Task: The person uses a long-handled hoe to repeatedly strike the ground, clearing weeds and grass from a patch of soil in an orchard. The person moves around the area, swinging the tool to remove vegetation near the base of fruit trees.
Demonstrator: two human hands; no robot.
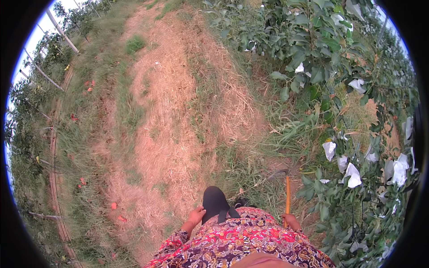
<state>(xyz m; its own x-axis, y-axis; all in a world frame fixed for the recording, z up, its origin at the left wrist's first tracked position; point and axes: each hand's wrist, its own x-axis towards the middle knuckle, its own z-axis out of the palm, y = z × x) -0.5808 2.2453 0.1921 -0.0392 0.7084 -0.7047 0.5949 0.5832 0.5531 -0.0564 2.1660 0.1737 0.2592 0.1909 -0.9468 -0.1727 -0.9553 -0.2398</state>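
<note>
My right hand (292, 221) is closed around the wooden handle of a sickle (288, 196), low at my right side. The handle points away from me, and the thin, curved metal blade at its far end reaches left over the grass. In front of my body is a rounded black piece with straps (215, 203); I cannot make out exactly what it is. My left hand (195, 216) is at its left edge, with curled fingers against it. My patterned red and dark clothing (241, 234) fills the lower middle.
Leafy fruit trees (313, 58) line the right side, with several white bags (353, 175) among the branches. A strip of dry straw (165, 111) runs ahead. On the left are grass (89, 147), scattered red bits (113, 205), a long pipe-like line (53, 156) and slanted posts (62, 31).
</note>
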